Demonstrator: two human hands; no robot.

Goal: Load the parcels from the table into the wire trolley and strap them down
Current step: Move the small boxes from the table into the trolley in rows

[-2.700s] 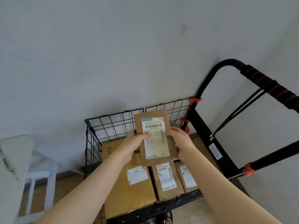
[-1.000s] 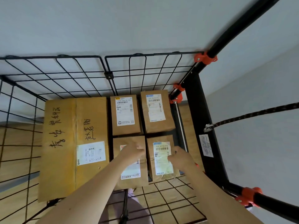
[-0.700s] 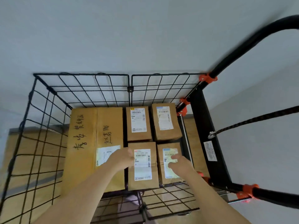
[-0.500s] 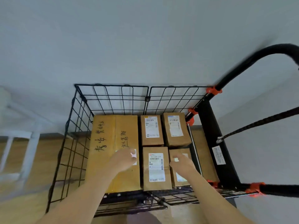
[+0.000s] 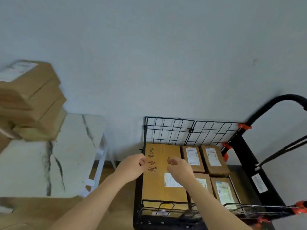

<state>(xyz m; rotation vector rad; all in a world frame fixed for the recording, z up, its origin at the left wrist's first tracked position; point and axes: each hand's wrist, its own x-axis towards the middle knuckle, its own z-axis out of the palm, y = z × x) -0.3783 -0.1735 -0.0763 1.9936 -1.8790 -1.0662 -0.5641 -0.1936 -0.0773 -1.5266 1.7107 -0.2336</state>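
A black wire trolley (image 5: 191, 130) stands against a pale wall, seen from above. Left of it is a white marbled worktop (image 5: 49, 163), and at the far left edge a blurred stack of brown parcels (image 5: 31, 100) waits on it.

Inside the trolley lie five parcels. A large box (image 5: 159, 188) with handwriting fills the left side. Four small labelled boxes (image 5: 214, 160) sit in two rows beside it, packed close together. A dark elastic strap (image 5: 282, 151) stretches from the trolley's frame towards the right, not yet over the load.

Both bare arms reach forward, empty. The left hand (image 5: 132, 168) hovers at the trolley's left rim, its fingers loosely curled around nothing. The right hand (image 5: 179, 168) hangs over the large box, fingers also half curled and holding nothing.

Loading looks partway done, between one parcel and another. The next move likely calls for turning left to the stack, lifting its top parcel with both hands, and finding room on top of the boxes already laid.
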